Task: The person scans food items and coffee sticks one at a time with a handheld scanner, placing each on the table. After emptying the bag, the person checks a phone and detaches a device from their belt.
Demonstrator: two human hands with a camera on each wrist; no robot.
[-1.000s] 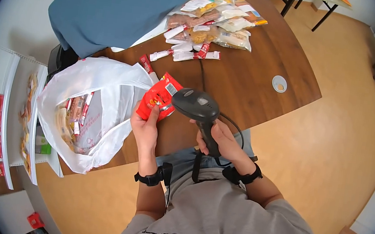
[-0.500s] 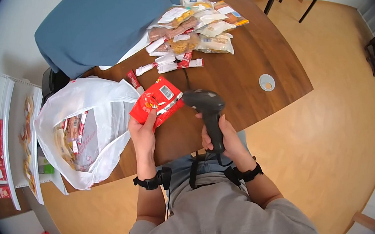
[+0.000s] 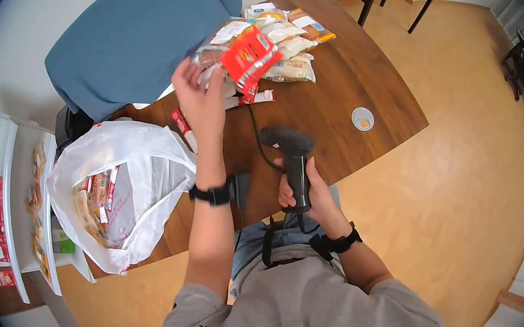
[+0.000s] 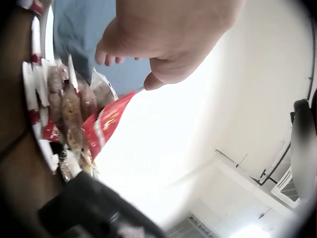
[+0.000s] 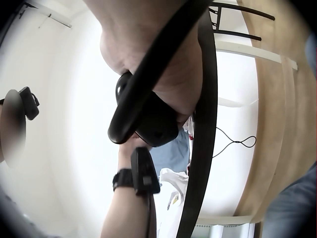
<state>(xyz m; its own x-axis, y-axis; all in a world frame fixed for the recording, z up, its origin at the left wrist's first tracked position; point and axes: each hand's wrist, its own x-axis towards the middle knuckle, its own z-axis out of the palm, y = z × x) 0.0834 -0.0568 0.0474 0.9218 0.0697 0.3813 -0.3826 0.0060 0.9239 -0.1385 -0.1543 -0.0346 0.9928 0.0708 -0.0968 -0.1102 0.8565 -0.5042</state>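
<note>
In the head view a red snack packet [image 3: 249, 59], slightly blurred, is over the pile of bagged foods [image 3: 295, 39] on the table. My left hand [image 3: 201, 96] reaches out just short of it, its fingers loose. In the left wrist view the left hand [image 4: 168, 39] has its thumb tip close to a corner of the red packet [image 4: 109, 124], with a small gap between them. My right hand [image 3: 313, 200] grips the handle of a black barcode scanner [image 3: 291, 144] above the table's near edge. The right wrist view shows the scanner's handle [image 5: 153, 121] under the palm, partly behind its cable.
A white plastic bag [image 3: 163, 210] with packaged foods inside stands open at the left. A red-and-white stick packet [image 3: 182, 125] lies beside it. Blue cloth [image 3: 140, 35] covers something behind the table. The scanner's cable [image 3: 256, 133] crosses the tabletop. Shelves [image 3: 17, 211] stand far left.
The left hand has moved forward from beside the scanner toward the pile and let go of the red packet, which is now over the pile. The right hand still holds the scanner.
</note>
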